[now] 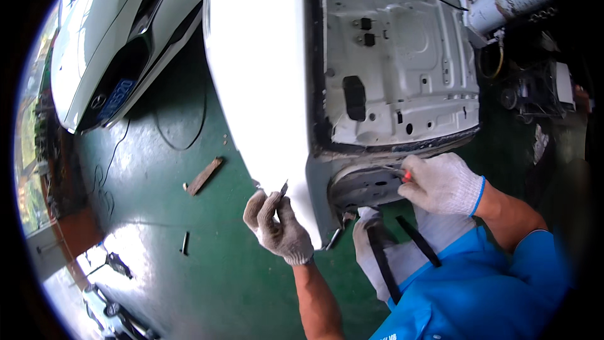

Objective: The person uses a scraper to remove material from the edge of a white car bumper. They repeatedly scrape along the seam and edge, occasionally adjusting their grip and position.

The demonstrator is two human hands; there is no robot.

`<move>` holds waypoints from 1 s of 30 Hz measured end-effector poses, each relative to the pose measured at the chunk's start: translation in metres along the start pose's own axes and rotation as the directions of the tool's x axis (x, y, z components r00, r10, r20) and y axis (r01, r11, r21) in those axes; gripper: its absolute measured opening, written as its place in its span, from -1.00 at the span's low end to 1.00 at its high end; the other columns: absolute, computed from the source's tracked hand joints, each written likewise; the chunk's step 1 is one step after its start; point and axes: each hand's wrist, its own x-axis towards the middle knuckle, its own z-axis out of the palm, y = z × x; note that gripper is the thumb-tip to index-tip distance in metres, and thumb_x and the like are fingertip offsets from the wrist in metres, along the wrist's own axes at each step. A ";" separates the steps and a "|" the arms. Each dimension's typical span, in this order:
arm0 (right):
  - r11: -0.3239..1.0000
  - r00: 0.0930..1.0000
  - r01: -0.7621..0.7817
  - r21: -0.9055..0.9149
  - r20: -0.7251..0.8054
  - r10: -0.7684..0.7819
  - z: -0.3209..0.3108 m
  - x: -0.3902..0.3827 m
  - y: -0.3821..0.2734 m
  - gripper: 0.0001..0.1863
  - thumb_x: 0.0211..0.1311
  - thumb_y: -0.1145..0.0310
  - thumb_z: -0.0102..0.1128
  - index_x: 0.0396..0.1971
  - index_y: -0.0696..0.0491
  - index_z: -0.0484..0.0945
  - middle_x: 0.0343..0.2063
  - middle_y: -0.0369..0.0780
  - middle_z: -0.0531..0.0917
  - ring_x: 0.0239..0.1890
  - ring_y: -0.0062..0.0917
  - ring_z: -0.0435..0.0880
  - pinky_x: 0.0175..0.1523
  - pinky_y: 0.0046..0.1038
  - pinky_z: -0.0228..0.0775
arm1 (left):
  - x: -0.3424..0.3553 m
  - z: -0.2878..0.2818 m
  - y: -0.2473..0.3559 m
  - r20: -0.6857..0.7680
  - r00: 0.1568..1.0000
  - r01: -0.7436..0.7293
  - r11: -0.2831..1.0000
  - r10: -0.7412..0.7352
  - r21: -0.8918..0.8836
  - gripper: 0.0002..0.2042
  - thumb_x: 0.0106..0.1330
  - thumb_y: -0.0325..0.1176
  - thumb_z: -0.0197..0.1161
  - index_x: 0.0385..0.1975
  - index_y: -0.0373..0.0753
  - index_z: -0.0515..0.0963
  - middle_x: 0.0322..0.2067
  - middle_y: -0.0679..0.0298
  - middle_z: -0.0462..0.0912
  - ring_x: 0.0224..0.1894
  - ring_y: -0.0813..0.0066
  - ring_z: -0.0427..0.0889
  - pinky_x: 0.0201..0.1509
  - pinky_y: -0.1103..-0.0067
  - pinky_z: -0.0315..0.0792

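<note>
My left hand (277,227), in a pale work glove, is raised beside the lower end of a white car body panel (264,69). Its fingers are pinched round a small dark pointed piece (284,188), whose kind I cannot make out. At the right, my gloved right hand (440,184) is closed round a red-handled tool (407,177). A thin shaft seems to run left from that handle, over a rounded metal recess (365,188) in the body. Above this recess lies the bare inner metal panel (402,57), with holes and dark fittings.
Another white car (107,44) stands at the far left. On the green floor lie a wooden block (204,176), a short dark rod (184,242) and loose cables (189,142). A thick white metal cylinder with chains (513,3) is at the upper right, above dark equipment (535,91).
</note>
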 end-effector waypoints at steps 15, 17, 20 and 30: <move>0.994 0.967 0.088 -0.072 0.245 -0.068 0.014 -0.012 -0.016 -0.58 0.35 0.10 0.23 -0.04 0.14 0.50 -0.45 0.02 0.72 -0.30 0.01 0.76 -0.16 -0.05 0.60 | -0.164 -0.217 -0.154 -0.092 0.718 0.545 0.474 -0.690 0.691 -0.30 0.19 -0.51 0.36 0.42 -0.23 0.38 0.28 -0.03 0.52 0.22 -0.02 0.62 0.33 0.31 0.52; 0.990 0.968 0.072 -0.121 0.248 -0.040 0.016 -0.013 -0.011 -0.58 0.33 0.11 0.23 -0.03 0.14 0.49 -0.43 0.03 0.73 -0.28 0.01 0.76 -0.14 -0.03 0.59 | -0.187 -0.213 -0.157 -0.174 0.499 0.614 0.205 -0.849 0.762 -0.15 0.10 -0.43 0.48 0.48 -0.26 0.28 0.32 -0.13 0.49 0.32 -0.08 0.56 0.38 0.27 0.47; 0.988 0.958 0.076 -0.135 0.286 -0.035 0.012 -0.012 -0.019 -0.56 0.28 0.14 0.23 0.00 0.15 0.48 -0.38 0.05 0.73 -0.24 0.02 0.76 -0.09 -0.02 0.59 | -0.268 -0.232 -0.178 -0.224 0.449 0.780 0.258 -0.865 0.570 -0.26 0.15 -0.38 0.52 0.37 -0.34 0.40 0.19 -0.05 0.62 0.22 0.10 0.64 0.32 0.35 0.50; 0.991 0.888 0.069 0.118 0.445 -0.116 0.017 -0.008 0.013 -0.43 0.24 0.06 0.22 0.17 0.08 0.48 -0.24 0.12 0.74 -0.10 0.06 0.74 0.07 -0.04 0.54 | -0.331 -0.115 -0.098 0.151 0.343 0.834 0.375 -0.927 0.405 -0.42 0.28 -0.23 0.41 0.28 -0.31 0.52 0.10 -0.02 0.72 0.15 0.16 0.72 0.29 0.35 0.54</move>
